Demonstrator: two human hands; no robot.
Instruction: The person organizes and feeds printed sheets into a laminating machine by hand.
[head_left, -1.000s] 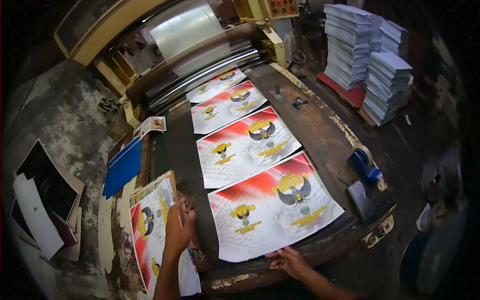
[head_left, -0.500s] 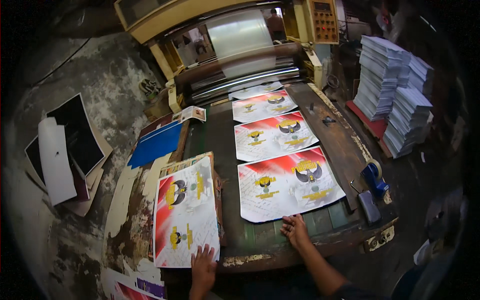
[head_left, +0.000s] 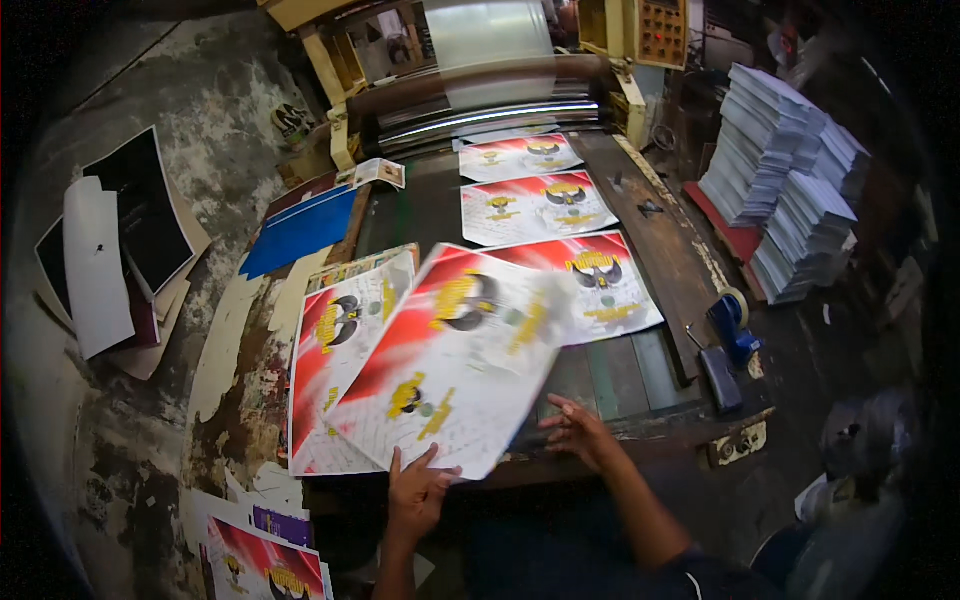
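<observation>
A glossy printed sheet (head_left: 455, 365), red and white with yellow and black emblems, is hanging tilted and blurred in the air, just over the near end of the worn wooden bench (head_left: 660, 250). The left hand (head_left: 415, 492) is pinching that sheet's near edge, thumb on top and fingers underneath. The right hand (head_left: 578, 432) is hovering with spread fingers just beside the sheet's right corner, at the bench's near edge, gripping nothing.

Partly under the lifted sheet, a pile of matching prints (head_left: 335, 375) is lying on the bench's left side. Three more matching sheets (head_left: 535, 205) are lying in a row along the bench, running away toward the roller machine (head_left: 480, 95) at its far end. A blue tape dispenser (head_left: 732, 325) is sitting at the bench's right near corner. Tall stacks of white paper (head_left: 790, 195) are standing right of the bench, and a blue board (head_left: 300, 230) is lying to its left.
</observation>
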